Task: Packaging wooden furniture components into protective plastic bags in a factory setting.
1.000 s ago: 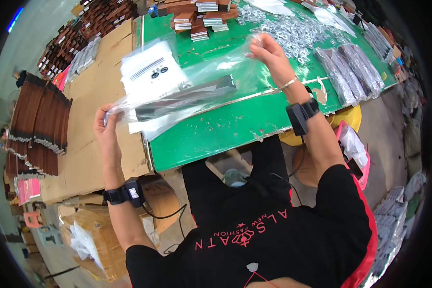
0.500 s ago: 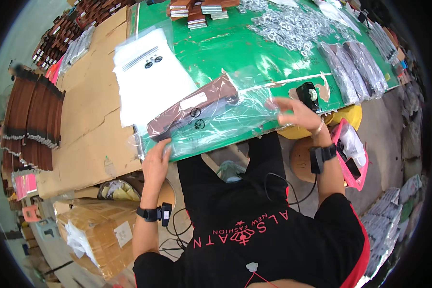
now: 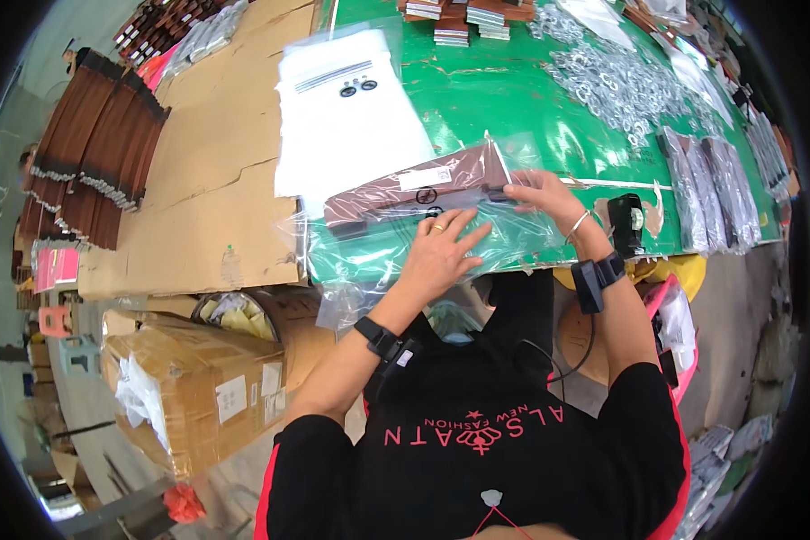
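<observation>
Head view: left hand [image 3: 441, 256] lies flat, fingers spread, on the clear bag [image 3: 396, 225]; right hand [image 3: 540, 193] pinches its edge.

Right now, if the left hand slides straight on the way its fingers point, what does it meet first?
The left hand lies flat on the clear bag, fingers pointing up and right. Probably it first meets the brown strip inside the bag, close to the right hand; depth is unclear.

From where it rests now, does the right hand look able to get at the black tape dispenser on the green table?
Probably yes: the right hand lies beside the black tape dispenser, nothing between them.
</observation>
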